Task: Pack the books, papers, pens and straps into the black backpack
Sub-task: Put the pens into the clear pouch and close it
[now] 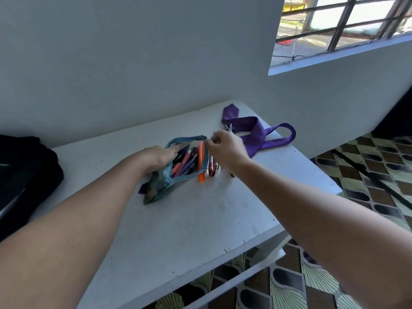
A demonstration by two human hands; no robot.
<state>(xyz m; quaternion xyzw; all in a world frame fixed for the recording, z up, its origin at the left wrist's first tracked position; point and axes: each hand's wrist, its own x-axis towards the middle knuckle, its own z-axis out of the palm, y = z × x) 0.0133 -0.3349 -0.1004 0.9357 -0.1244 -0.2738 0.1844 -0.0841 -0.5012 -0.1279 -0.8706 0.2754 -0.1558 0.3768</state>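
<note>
Head view: orange pen point(201, 161) lengthwise toward wall.

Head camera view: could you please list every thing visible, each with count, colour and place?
Zippered fabric pencil pouch: one, teal, table centre, open.
Pens inside the pouch: several, pink, purple and orange; exact count unclear.
Pens beside the pouch: a few, orange, white and red, on the table at its right.
Purple fabric strap: one, far right of table, metal clip attached.
Black backpack: one, left edge.
White table: one, against the wall.
Barred window: one, upper right.
Left hand: holds pouch opening.
Right hand: pinches pouch's far edge.
</note>
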